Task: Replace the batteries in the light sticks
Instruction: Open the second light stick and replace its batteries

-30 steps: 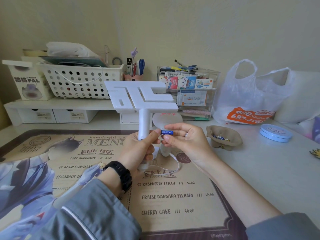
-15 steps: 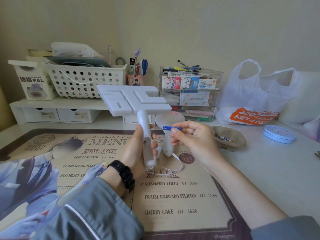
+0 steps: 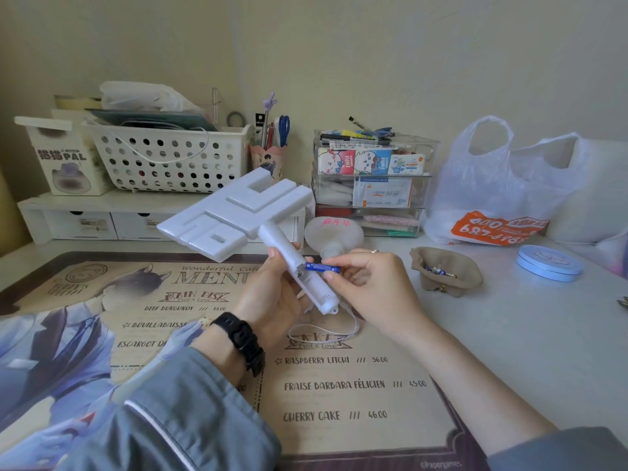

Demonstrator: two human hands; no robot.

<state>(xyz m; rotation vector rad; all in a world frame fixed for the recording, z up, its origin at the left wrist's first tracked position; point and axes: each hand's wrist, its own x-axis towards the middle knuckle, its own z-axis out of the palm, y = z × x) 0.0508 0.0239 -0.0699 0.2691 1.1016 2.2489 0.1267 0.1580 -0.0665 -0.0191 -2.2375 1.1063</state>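
- Head view: a white light stick (image 3: 244, 215) is being gripped by its handle in the left hand (image 3: 272, 300). The fingers are curling round the handle, the flat block-shaped head is tilting toward ten o'clock, and the butt end is pointing toward five o'clock.
- A blue battery (image 3: 321, 267) is being pinched between the thumb and fingertips of the right hand (image 3: 370, 287). It is lying crosswise, and its left end is being held at the opening in the handle.
- The hands are being held close together above the printed menu mat (image 3: 339, 385), joined only through the stick and battery.
- A black watch (image 3: 243, 338) is being worn on the left wrist, at seven o'clock from that hand.
- A white strap loop (image 3: 326, 331) is lying on the mat at six o'clock from the butt end.
- A second light stick (image 3: 334, 231), round-headed with red writing, is lying just behind the hands at twelve o'clock.
- A tan pouch (image 3: 445, 270) holding small batteries is sitting open at three o'clock, with a blue tin (image 3: 548, 263) farther out.
- A plastic bag (image 3: 503, 185) is standing at two o'clock, a clear organiser (image 3: 370, 185) at one o'clock, and a white basket (image 3: 170, 158) at ten o'clock.
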